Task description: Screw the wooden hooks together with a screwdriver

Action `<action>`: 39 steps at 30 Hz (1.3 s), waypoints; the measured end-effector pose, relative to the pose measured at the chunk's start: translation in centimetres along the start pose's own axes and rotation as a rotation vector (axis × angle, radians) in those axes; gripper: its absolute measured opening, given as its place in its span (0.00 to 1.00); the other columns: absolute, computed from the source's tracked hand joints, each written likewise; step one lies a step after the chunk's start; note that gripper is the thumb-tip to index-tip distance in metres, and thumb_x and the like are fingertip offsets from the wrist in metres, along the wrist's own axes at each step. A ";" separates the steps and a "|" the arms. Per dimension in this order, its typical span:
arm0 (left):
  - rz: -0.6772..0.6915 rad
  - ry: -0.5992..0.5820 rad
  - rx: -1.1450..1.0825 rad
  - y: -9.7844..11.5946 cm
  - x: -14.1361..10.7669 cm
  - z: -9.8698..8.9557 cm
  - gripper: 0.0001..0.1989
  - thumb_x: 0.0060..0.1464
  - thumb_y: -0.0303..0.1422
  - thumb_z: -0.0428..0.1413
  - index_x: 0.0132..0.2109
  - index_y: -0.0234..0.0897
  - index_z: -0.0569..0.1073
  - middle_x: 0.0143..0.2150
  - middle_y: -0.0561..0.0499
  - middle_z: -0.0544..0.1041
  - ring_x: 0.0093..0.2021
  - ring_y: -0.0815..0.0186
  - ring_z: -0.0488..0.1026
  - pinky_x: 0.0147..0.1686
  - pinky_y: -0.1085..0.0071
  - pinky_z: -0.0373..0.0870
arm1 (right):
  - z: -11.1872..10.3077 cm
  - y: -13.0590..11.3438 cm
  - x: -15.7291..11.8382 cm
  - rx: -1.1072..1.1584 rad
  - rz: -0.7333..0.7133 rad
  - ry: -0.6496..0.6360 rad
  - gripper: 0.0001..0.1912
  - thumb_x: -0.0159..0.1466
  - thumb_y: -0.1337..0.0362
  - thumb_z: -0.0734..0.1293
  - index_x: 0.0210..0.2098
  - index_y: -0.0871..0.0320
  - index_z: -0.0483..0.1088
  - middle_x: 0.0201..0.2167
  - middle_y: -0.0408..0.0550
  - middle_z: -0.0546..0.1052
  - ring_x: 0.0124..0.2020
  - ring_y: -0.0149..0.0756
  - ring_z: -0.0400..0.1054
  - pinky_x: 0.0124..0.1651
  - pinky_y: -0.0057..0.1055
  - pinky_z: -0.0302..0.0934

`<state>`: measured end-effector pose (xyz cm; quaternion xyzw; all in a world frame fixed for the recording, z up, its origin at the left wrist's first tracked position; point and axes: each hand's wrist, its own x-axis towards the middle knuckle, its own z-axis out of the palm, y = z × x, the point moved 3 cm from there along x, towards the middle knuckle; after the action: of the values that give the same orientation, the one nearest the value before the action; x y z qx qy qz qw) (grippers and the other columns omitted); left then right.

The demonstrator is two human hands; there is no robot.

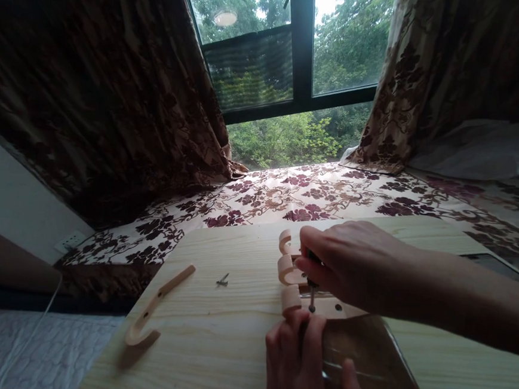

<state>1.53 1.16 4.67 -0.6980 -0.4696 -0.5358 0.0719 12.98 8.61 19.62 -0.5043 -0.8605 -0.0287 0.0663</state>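
Observation:
My right hand (349, 255) is closed around the dark handle of a screwdriver (312, 294), whose shaft points down at a hole in the nearest wooden hook (291, 300). Two more wooden hooks (286, 268) lie behind it in a row, partly covered by the hand. My left hand (300, 362) rests beside the nearest hook, fingertips against its edge, with the thumb apart over a brown board (372, 359) in clear wrap. A loose J-shaped wooden hook (154, 306) with two holes lies on the left, and a few screws (223, 280) lie between it and the row.
A pale wooden tabletop (204, 328) carries everything. Behind it is a floral cloth (268, 198) below a window (304, 48) and patterned curtains (160, 91). A dark flat object (501, 265) lies at the right, past my right forearm. A white bag (479, 149) is at the back right.

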 end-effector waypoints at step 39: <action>-0.013 0.012 0.016 0.0 0.0 0.0 0.16 0.51 0.30 0.51 0.48 0.39 0.73 0.48 0.45 0.72 0.47 0.57 0.70 0.47 0.62 0.69 | -0.6 -0.2 -0.8 0.056 -0.075 0.037 0.13 0.65 0.57 0.63 0.27 0.56 0.65 0.17 0.40 0.65 0.18 0.29 0.47 0.23 0.31 0.37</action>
<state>1.52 1.14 4.72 -0.6909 -0.4782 -0.5368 0.0768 13.24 7.79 20.15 -0.4692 -0.8778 -0.0162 0.0954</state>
